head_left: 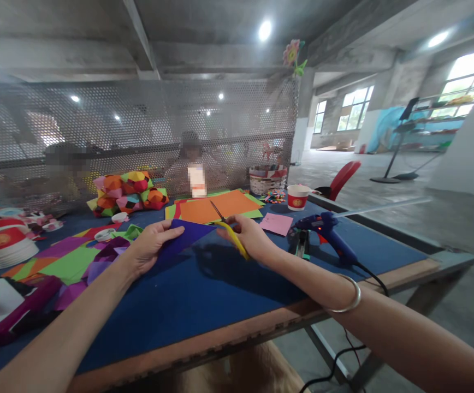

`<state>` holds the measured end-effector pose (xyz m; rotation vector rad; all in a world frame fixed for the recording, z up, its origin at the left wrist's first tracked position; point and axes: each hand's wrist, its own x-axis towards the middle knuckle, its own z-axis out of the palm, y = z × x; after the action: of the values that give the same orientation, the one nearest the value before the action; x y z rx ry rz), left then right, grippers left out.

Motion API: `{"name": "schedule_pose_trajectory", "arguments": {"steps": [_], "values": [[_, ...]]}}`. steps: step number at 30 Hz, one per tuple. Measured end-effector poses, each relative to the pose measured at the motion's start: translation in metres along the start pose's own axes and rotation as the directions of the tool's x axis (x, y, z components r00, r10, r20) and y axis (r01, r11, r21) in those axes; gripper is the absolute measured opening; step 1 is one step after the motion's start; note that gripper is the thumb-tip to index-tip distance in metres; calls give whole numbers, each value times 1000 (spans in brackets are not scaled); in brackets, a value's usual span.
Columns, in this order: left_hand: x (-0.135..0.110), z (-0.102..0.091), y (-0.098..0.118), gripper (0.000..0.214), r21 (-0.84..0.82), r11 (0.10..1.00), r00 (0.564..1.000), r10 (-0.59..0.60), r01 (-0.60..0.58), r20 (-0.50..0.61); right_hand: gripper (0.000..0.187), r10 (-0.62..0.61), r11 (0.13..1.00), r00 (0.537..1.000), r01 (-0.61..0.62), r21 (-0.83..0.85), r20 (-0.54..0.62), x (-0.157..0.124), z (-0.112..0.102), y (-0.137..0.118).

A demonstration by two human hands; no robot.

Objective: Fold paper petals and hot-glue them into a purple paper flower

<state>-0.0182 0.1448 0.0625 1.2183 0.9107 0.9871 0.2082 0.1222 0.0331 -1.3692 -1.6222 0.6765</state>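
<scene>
The right hand (251,237), just right of frame centre, was closed around the yellow handles of the scissors (232,233). Their long axis ran from lower right to upper left, with the dark blades pointing up and away toward the far side of the table. Whether the blades were parted could not be told. Just left of it, the left hand (149,248) pinched the purple paper (183,237) between thumb and fingers. This sheet was held above the blue table (204,295) at centre frame, and its narrow tip pointed right, meeting the scissors. A silver bangle (349,297) circled the right forearm. Beyond the blades lay an orange sheet (220,207), with a pink note (277,224) to its right. Farther right were a blue glue gun (331,232) and a red paper cup (297,197). Loose coloured paper scraps (71,265) covered the left of the table, below a folded paper ball (128,191). A perforated metal screen (138,131) closed off the far edge.
</scene>
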Motion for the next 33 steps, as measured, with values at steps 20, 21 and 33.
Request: {"name": "schedule_pose_trajectory", "arguments": {"steps": [20,21,33], "values": [[0,-2,-10,25,205,979,996,-18,1,82,18,-337,905,909,385,-182,247,-6,0,-5],[0,-1,-9,25,216,976,995,-15,-7,99,15,-326,910,906,378,-171,271,-7,1,-4],[1,-2,-8,39,407,913,981,-89,12,172,22,-228,953,934,271,-133,275,-1,2,-1]]}}
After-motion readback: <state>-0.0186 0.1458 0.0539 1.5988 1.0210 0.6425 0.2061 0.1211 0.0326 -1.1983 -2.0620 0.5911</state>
